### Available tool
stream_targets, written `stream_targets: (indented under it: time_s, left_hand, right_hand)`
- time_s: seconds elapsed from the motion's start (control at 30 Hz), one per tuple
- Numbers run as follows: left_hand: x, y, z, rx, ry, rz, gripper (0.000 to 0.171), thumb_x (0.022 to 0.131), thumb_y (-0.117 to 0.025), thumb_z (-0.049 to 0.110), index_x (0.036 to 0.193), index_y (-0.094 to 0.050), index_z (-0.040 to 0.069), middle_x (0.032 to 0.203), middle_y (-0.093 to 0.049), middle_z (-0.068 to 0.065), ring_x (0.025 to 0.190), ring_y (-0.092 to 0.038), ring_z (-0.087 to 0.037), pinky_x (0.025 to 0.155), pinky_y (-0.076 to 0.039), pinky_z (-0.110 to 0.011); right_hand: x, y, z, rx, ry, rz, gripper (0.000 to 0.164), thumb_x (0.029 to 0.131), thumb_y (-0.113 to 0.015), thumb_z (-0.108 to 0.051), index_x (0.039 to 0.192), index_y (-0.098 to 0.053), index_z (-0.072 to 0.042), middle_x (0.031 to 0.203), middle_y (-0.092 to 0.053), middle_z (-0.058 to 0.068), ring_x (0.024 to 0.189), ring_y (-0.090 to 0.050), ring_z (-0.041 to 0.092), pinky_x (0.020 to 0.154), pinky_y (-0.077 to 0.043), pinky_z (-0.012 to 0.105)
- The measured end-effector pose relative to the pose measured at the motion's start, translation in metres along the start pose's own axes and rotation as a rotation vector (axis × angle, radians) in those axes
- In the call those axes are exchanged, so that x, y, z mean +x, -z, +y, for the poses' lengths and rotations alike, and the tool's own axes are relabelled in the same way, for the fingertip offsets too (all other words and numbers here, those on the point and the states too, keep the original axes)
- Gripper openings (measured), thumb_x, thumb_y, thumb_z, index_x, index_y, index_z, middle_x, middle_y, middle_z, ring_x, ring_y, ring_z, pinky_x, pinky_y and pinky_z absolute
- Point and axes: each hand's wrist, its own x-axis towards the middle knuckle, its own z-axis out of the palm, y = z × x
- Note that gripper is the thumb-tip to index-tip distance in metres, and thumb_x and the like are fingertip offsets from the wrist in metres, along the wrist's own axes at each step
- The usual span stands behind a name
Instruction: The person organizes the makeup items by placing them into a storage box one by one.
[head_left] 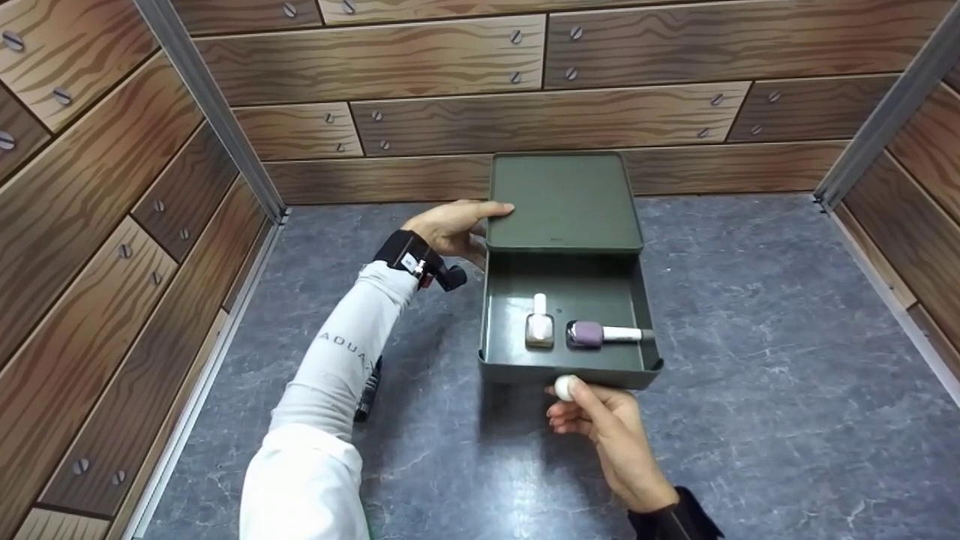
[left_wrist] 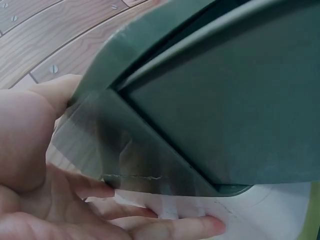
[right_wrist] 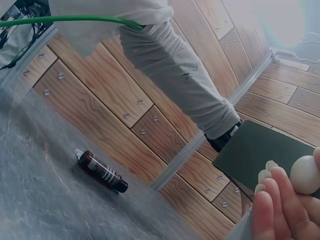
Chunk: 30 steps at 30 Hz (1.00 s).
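Observation:
A dark green drawer box (head_left: 562,199) has its drawer (head_left: 517,274) pulled out toward me. Inside lie a nail polish bottle with a white cap (head_left: 539,330), pointing away, and a purple nail polish bottle (head_left: 586,334), its cap toward the right. My left hand (head_left: 450,225) grips the box's left side, thumb on top; in the left wrist view its fingers (left_wrist: 185,227) reach beneath the edge. At the drawer front, my right hand (head_left: 615,427) pinches a white round knob (head_left: 565,388) between thumb and fingers. The knob (right_wrist: 305,175) also shows in the right wrist view.
A small dark bottle (right_wrist: 102,172) lies on the grey marbled floor, partly hidden behind my left sleeve (head_left: 330,375) in the head view. Wood-patterned walls (head_left: 450,67) with metal corner posts (head_left: 217,105) enclose the space. A green cable (right_wrist: 75,19) crosses the right wrist view.

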Motion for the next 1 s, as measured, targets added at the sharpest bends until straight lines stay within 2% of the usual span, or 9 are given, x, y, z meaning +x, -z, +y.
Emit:
stream_targets:
  time_s: [0.23, 0.47, 0.73, 1.0]
  left_hand:
    - [-0.001, 0.0, -0.001, 0.007, -0.007, 0.002, 0.032, 0.094, -0.065, 0.037, 0.115, -0.055, 0.015, 0.104, -0.065, -0.011, 0.089, -0.068, -0.034, 0.099, -0.046, -0.065]
    - [-0.001, -0.001, -0.003, 0.043, -0.015, -0.001, 0.031, 0.094, -0.063, 0.039, 0.112, -0.056, 0.015, 0.107, -0.062, -0.012, 0.088, -0.066, -0.034, 0.09, -0.052, -0.06]
    - [-0.002, 0.001, -0.005, 0.05, -0.026, -0.015, 0.032, 0.095, -0.062, 0.04, 0.114, -0.055, 0.015, 0.111, -0.061, -0.012, 0.086, -0.067, -0.034, 0.094, -0.049, -0.061]
    - [-0.001, 0.001, -0.006, 0.049, -0.034, -0.005, 0.037, 0.094, -0.063, 0.041, 0.119, -0.054, 0.015, 0.113, -0.061, -0.014, 0.089, -0.066, -0.037, 0.075, -0.058, -0.051]
  right_hand:
    - [0.002, 0.002, -0.003, 0.002, 0.019, 0.026, 0.028, 0.1, -0.054, -0.018, 0.096, -0.072, 0.003, 0.07, -0.072, 0.005, 0.064, -0.068, 0.015, 0.063, -0.06, 0.028]
    - [0.009, -0.001, -0.003, 0.031, 0.036, 0.018, 0.026, 0.101, -0.053, -0.017, 0.097, -0.071, 0.002, 0.072, -0.073, 0.004, 0.064, -0.068, 0.015, 0.063, -0.06, 0.027]
    - [0.027, -0.003, -0.007, 0.06, 0.057, 0.013, 0.026, 0.101, -0.054, -0.018, 0.094, -0.072, 0.0, 0.072, -0.072, 0.005, 0.062, -0.067, 0.015, 0.061, -0.059, 0.026]
    - [0.043, -0.007, -0.01, 0.091, 0.062, 0.03, 0.026, 0.1, -0.055, -0.018, 0.094, -0.072, 0.001, 0.07, -0.072, 0.005, 0.061, -0.067, 0.015, 0.06, -0.059, 0.025]
